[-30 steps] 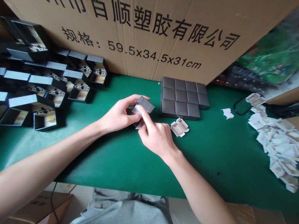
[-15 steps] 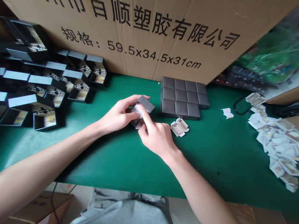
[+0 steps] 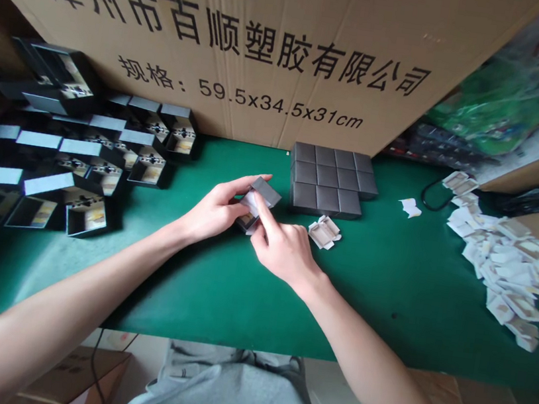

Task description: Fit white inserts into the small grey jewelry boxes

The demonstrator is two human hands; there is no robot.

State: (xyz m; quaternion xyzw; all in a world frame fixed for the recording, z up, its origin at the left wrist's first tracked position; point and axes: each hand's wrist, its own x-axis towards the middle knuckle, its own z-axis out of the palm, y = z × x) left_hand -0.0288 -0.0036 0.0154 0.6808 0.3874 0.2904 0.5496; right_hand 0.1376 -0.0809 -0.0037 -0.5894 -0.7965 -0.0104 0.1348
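My left hand is closed around a small dark hinged jewellery box, its lid raised. My right hand meets the box from the other side. Its index finger is stretched into the opening against a pale lining, while the thumb and curled fingers sit at the lower edge. Both hands cover much of the inside. Just right of my right hand, a white folded paper insert lies on the green table. Behind it is a block of closed dark boxes.
Many opened dark boxes stand at the left. A heap of white inserts lies at the right, near a white scrap and a black loop. A large cardboard carton forms the back wall.
The view has shifted slightly, so the surroundings sit a little further right and lower. Both hands keep nearly the same hold on the box, with the right index finger still inside.
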